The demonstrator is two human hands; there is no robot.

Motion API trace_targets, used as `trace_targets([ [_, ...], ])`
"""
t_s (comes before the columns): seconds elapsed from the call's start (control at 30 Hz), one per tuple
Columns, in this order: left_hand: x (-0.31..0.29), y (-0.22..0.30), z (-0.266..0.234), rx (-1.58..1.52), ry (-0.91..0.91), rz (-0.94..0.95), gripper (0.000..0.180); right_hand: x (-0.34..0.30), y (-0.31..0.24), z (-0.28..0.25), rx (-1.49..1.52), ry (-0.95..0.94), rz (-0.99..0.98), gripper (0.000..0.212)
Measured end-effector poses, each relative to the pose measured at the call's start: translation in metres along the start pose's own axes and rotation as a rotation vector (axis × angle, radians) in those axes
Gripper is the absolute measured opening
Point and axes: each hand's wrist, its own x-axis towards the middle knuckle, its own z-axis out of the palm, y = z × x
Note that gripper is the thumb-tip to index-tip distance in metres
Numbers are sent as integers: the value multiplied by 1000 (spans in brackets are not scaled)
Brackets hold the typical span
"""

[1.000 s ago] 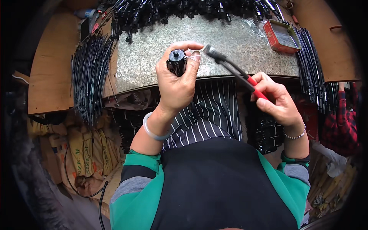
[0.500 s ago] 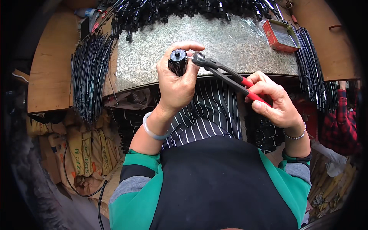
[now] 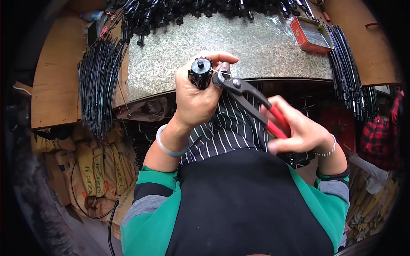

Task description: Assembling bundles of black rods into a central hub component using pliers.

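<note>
Upright in my left hand (image 3: 191,99) is a black cylindrical part (image 3: 200,79), its pale round end with a small black knob facing up. My fingers wrap around it, and the index finger stretches out past it to the right. A thin light-coloured wire (image 3: 215,71) sticks out of its right side. Pincers (image 3: 247,93) with black jaws and red grips have their head at that wire, close to my left fingertips. My right hand (image 3: 301,130) is around the red grips, which are spread apart; its thumb is blurred. Whether the jaws bite the wire I cannot tell.
Black rod-like parts (image 3: 183,13) are piled along the bench's (image 3: 162,55) far edge. Bundles of thin black rods hang at the left (image 3: 99,89) and right (image 3: 348,72). A red tin (image 3: 304,36) stands at the far right. Paper sacks (image 3: 106,170) lie below left.
The pincers have turned steeper, with their grips lower and spread wider. My right hand has moved down and left. My left hand keeps its hold on the black part, tilted slightly.
</note>
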Motion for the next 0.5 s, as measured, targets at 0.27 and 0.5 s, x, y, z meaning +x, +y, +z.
trace_targets([
  [0.27,-1,-3,0,32,-59,37,21,8,7,-5,451,-372,68,44],
  [0.5,1,-3,-1,31,-38,-35,29,1,2,-8,-403,197,-179,47],
])
